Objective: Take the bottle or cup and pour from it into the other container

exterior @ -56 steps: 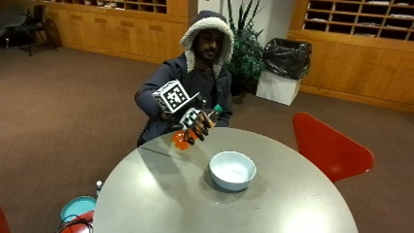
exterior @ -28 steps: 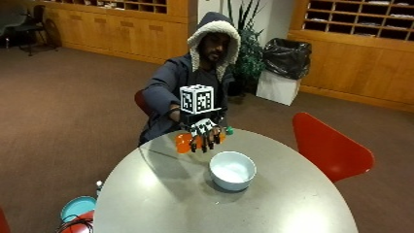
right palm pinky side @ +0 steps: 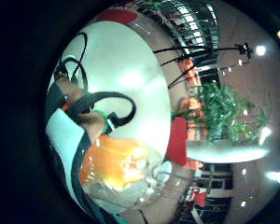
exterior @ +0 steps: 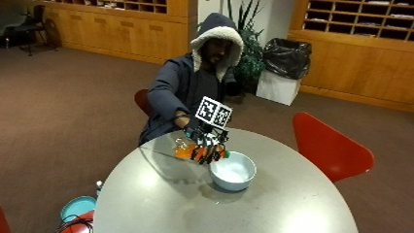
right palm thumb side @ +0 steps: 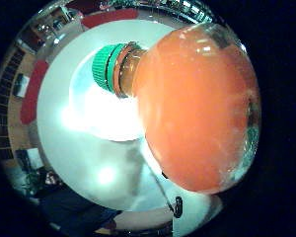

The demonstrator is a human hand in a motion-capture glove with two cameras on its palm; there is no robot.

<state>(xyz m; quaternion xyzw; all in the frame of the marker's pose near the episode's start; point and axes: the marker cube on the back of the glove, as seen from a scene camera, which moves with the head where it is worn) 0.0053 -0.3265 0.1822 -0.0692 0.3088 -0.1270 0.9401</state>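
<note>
My gloved right hand (exterior: 206,145) grips an orange bottle (exterior: 187,149) and holds it tilted just above the table (exterior: 162,204), its neck pointing at the bowl. The bottle (right palm thumb side: 197,103) fills the thumb side palm view, and its green cap (right palm thumb side: 106,66) is still on, hanging over the white inside of the bowl (right palm thumb side: 108,118). The light blue bowl (exterior: 232,171) stands on the table right beside the hand. In the little finger side palm view the bottle's orange body (right palm pinky side: 116,165) lies against my palm.
A red chair (exterior: 330,148) stands at the table's far right. Another red chair back (exterior: 142,99) shows behind the person. A teal dish (exterior: 77,208) and red object sit low by the table's left edge. A black-bagged bin (exterior: 284,58) and plant stand behind.
My hand has carried the bottle from the table's far edge toward the bowl and tipped it, so the capped neck now hangs over the bowl's rim.
</note>
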